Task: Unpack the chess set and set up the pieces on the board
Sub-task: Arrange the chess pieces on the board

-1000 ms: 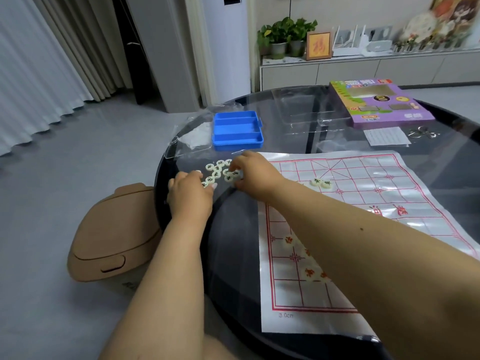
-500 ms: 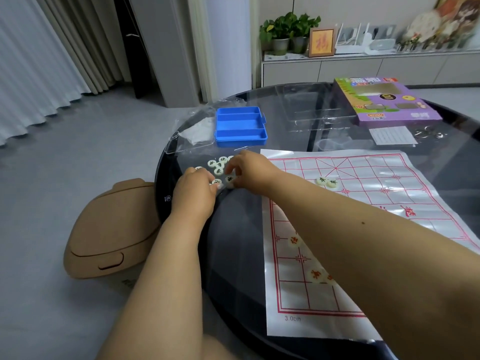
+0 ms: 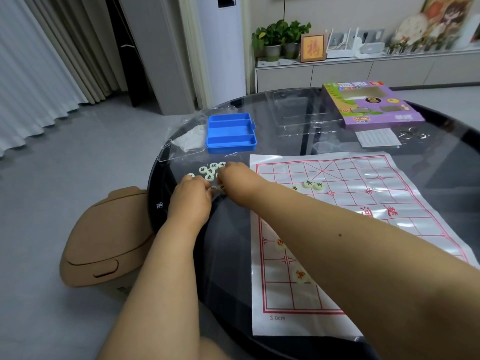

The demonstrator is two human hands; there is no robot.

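Note:
A white paper board (image 3: 363, 201) with a red grid lies on the round dark glass table (image 3: 441, 162). Left of it sits a pile of pale round chess pieces (image 3: 209, 171) with dark characters. Both hands meet at the pile's near edge. My right hand (image 3: 235, 178) reaches across from the board with curled fingers that pinch a piece (image 3: 220, 187). My left hand (image 3: 191, 197) is curled over the pile's near pieces, its fingertips hidden. Three dark-lettered pieces (image 3: 314, 185) sit near the board's far end. Two red-lettered pieces (image 3: 300, 275) lie near its front.
A blue compartment tray (image 3: 230, 132) stands behind the pile on clear plastic wrap (image 3: 187, 141). The purple game box (image 3: 371, 105), a paper slip (image 3: 378, 137) and a clear plastic lid (image 3: 306, 118) lie at the back. A tan bin (image 3: 104, 240) stands on the floor left of the table.
My left hand has moved in closer to my right hand at the pile. My right hand has drawn back slightly toward the pile's near edge. The board pieces have not moved.

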